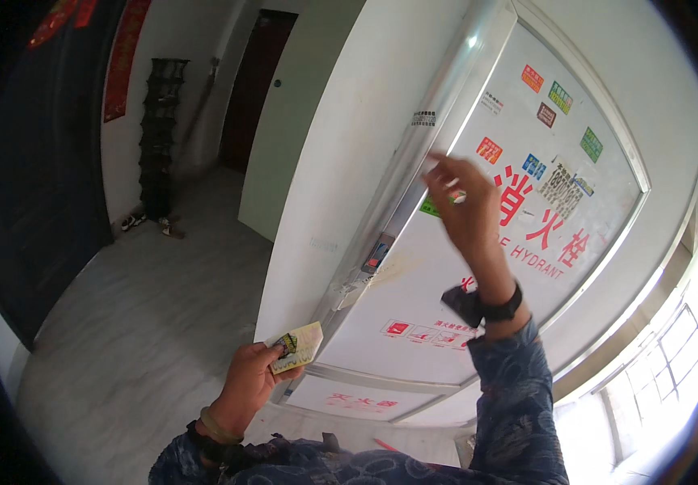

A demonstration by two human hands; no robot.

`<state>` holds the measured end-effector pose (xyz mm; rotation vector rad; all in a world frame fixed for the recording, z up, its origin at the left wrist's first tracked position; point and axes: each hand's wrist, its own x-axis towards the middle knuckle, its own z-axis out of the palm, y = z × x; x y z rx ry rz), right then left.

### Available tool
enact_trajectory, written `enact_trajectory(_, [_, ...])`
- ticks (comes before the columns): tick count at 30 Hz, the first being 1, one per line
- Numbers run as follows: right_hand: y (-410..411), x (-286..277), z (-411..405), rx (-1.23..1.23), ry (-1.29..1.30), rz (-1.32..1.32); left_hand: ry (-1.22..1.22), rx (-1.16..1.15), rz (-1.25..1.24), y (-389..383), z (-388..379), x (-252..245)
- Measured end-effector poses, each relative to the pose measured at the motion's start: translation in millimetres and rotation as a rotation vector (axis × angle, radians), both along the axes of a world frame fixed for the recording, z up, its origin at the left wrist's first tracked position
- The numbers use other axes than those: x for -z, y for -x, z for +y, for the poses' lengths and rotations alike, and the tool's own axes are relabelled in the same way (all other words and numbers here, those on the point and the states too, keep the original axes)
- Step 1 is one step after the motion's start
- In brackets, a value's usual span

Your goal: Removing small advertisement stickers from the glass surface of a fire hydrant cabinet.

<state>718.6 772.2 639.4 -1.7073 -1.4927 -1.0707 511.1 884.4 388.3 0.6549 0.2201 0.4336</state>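
My left hand [252, 376] grips a small stack of yellow printed cards or stickers [298, 350], thumb on top, low by the cabinet's left edge. Raised in front of a white fire hydrant cabinet door [422, 339], my right hand [467, 197] has its fingers bent and the index finger towards the metal frame [406, 182]. Whether it touches the door or pinches something is unclear. Partly behind that hand is a green sticker [430, 207]. Several small coloured stickers [560, 97] are on the upper door, around large red lettering. A latch [379, 253] sits on the left frame.
A pale green door [300, 121] stands beyond the white wall edge [306, 242]. At the left are a dark door [39, 182], a tall black netted stack [158, 139] and shoes [170, 228] on the grey floor [161, 327]. A bright window [667, 370] is at the lower right.
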Motion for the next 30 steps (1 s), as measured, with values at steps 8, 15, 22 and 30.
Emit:
enact_trajectory(8, [-16.5,-37.4,26.5,0.215,-0.049,-0.122,0.054,0.007,0.030,11.3,14.5,17.9])
enact_trajectory(15, [-20.2,-30.8,40.8,0.388,-0.087,-0.293,0.093,0.030,0.013,28.8,39.4,31.9])
enact_trajectory(22, [-19.6,-27.9,48.0,0.416,-0.127,-0.259,0.114,0.047,0.081,43.1,63.1,35.7])
enact_trajectory(30, [-23.0,-27.6,42.5,0.333,-0.136,-0.111,0.102,0.038,0.123,64.1,81.5,34.2])
